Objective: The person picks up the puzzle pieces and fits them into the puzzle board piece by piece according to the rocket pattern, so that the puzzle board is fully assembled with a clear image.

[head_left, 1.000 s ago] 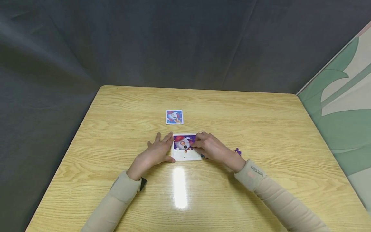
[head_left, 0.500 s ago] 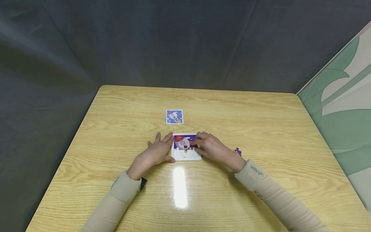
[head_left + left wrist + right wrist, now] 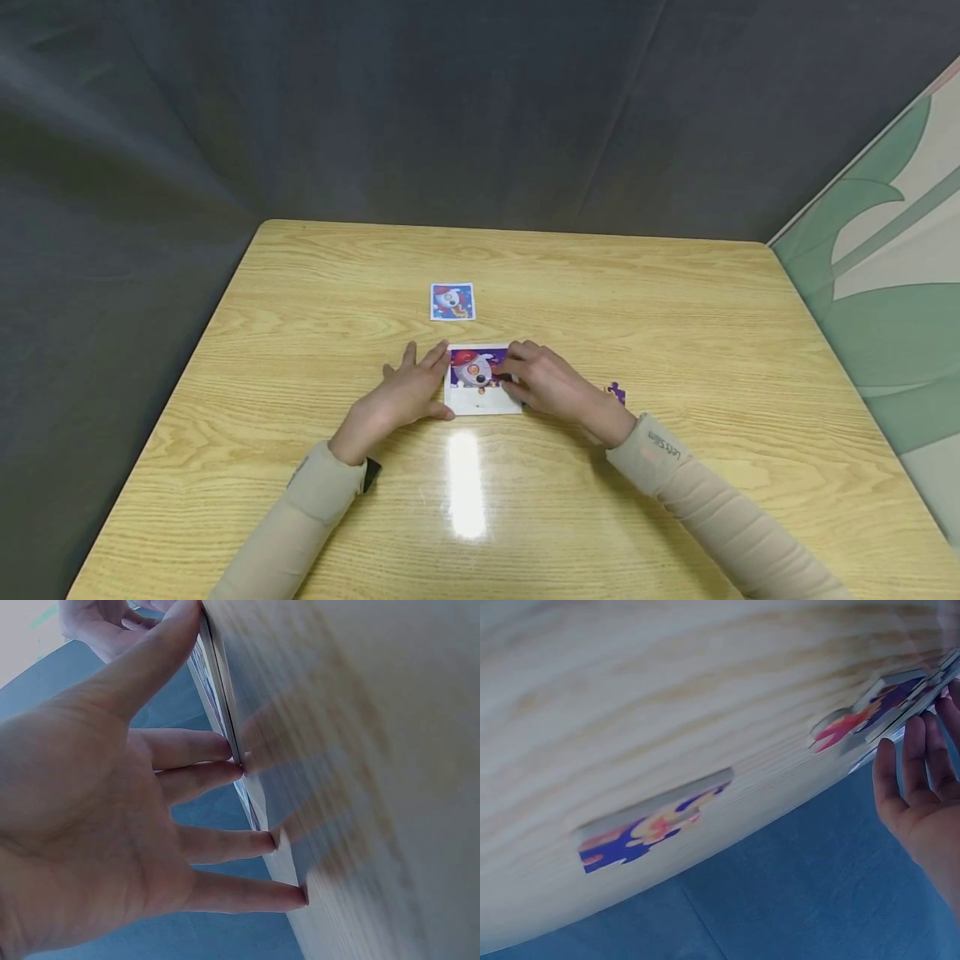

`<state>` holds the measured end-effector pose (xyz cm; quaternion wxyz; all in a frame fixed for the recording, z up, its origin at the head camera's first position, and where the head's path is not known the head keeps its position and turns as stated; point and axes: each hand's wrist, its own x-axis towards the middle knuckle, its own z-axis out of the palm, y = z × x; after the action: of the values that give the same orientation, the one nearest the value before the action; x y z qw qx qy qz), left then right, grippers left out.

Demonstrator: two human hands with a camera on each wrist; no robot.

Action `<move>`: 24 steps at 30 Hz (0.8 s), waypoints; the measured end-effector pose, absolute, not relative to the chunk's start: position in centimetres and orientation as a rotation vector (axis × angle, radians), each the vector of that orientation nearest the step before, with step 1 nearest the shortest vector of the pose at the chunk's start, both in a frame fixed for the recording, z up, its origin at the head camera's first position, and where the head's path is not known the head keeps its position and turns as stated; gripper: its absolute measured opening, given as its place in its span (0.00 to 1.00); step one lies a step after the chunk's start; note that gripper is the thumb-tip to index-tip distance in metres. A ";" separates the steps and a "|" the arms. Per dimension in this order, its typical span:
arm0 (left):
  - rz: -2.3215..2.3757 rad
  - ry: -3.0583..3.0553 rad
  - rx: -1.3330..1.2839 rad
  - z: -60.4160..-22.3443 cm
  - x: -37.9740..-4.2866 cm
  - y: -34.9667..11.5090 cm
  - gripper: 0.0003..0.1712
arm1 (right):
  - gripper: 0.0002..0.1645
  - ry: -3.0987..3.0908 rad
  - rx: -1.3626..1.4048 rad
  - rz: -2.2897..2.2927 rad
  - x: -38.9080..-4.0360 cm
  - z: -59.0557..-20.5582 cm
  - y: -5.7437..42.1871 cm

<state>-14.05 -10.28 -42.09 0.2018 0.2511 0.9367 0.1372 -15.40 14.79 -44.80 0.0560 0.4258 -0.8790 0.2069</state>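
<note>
A small jigsaw tray [image 3: 480, 405] lies flat on the table, its upper part filled with a white dog-like face and red cap on purple, its lower strip bare white. Along its left edge my left hand [image 3: 408, 393] is spread, fingertips and thumb touching the rim; the left wrist view shows straight fingers [image 3: 217, 846] resting on tray and table. My right hand [image 3: 543, 381] bends over the tray's right side, thumb and fingers pinching a puzzle piece [image 3: 505, 377] at the joined picture's right end. That piece is mostly hidden by the fingers.
Right of the tray, a purple and orange puzzle piece [image 3: 617, 392] lies partly behind the right wrist. Another loose piece [image 3: 847, 724] lies by the tray's edge in the right wrist view. A square picture card [image 3: 452, 302] with the same face lies beyond the tray.
The right thumb has shifted slightly down, away from the fingertips, at the tray's right side. My left hand keeps its place on the left edge.
</note>
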 end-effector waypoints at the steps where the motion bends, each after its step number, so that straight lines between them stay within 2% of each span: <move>1: 0.385 2.615 0.700 -42.1 -14.1 -10.3 0.54 | 0.14 -2.672 1.291 0.634 -15.4 -44.8 14.8; 13: 0.389 2.586 0.665 -42.1 -14.1 -10.2 0.54 | 0.11 -2.637 1.347 0.639 -15.7 -44.6 15.0; 24: 0.392 2.587 0.663 -42.1 -14.1 -10.2 0.54 | 0.14 -2.689 1.319 0.579 -15.9 -44.7 15.1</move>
<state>-14.12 -10.18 -42.09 0.2194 0.2397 0.9350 0.1418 -15.88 15.07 -44.66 0.0455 0.4321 -0.8805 0.1897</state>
